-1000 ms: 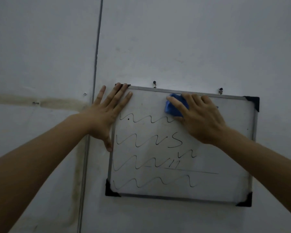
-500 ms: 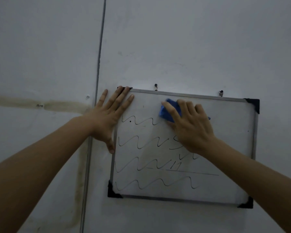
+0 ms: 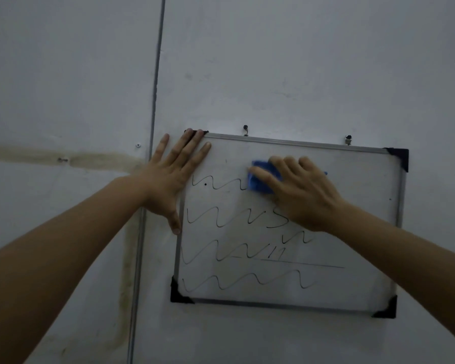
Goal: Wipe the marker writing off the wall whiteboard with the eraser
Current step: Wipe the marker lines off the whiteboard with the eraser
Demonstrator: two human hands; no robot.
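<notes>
Metal-framed white wall whiteboard (image 3: 352,290), black wavy marker writing (image 3: 237,219) mostly left; right hand (image 3: 300,193) pressing blue eraser (image 3: 260,181), left hand (image 3: 168,179) spread flat on frame. Risk: board swinging on hooks, smeared ink.

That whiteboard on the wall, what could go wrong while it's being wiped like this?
The whiteboard seems to hang only from two small hooks at its top edge, so a hard sideways stroke might swing or unhook it; the left hand braces just one corner. The blue eraser is mostly covered by the right hand, whose palm lies over the second wavy line and could smear the ink.
</notes>
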